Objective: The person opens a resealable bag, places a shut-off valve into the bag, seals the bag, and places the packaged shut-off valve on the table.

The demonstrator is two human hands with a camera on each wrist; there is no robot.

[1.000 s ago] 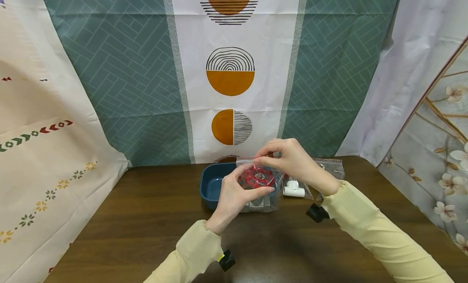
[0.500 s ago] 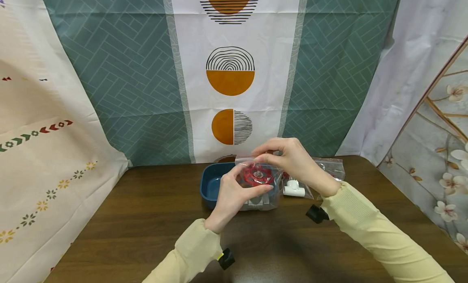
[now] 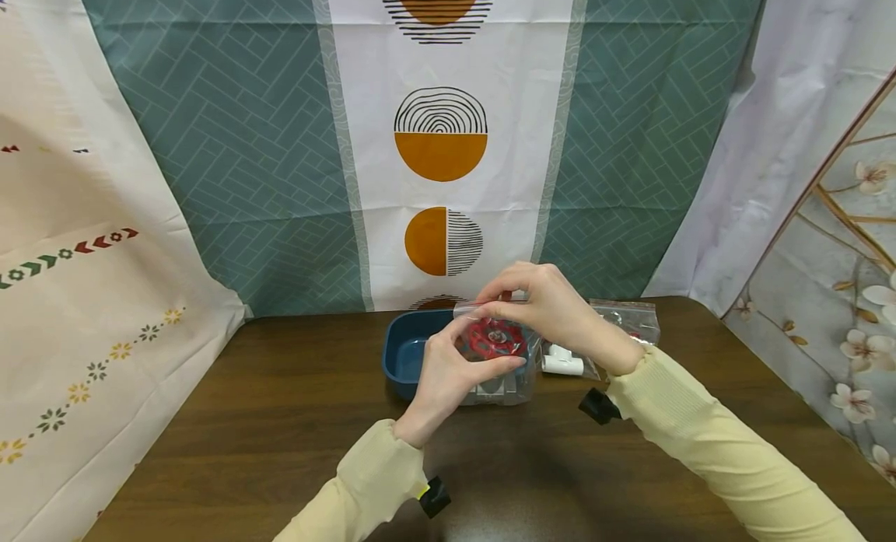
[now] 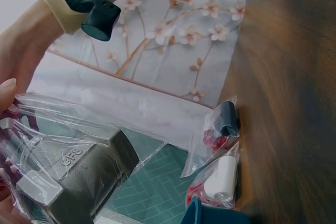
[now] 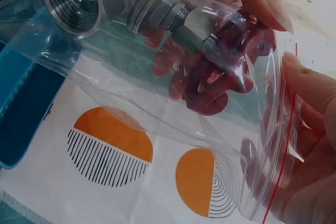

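A grey metal gate valve (image 4: 84,174) with a red handwheel (image 3: 495,337) is inside a clear zip-lock bag (image 3: 519,390), held up before the blue bin. My left hand (image 3: 442,371) grips the valve through the plastic, fingers and thumb around the handwheel. At the bag's top edge, my right hand (image 3: 549,309) pinches the zip strip, which has a red line (image 5: 287,145) in the right wrist view. The valve's threaded port (image 5: 73,1) shows through the film. Whether the zip is sealed there, I cannot tell.
A blue bin (image 3: 402,355) stands behind the bag on the brown wooden table (image 3: 280,417). To its right lie a bag with a white tee fitting (image 3: 562,363) and a bag with a dark fitting (image 4: 228,119) and red parts. Patterned cloths hang behind and at both sides.
My right hand has slid slightly left along the bag's top edge. The left hand stays nearly still with the bagged valve in its grip.
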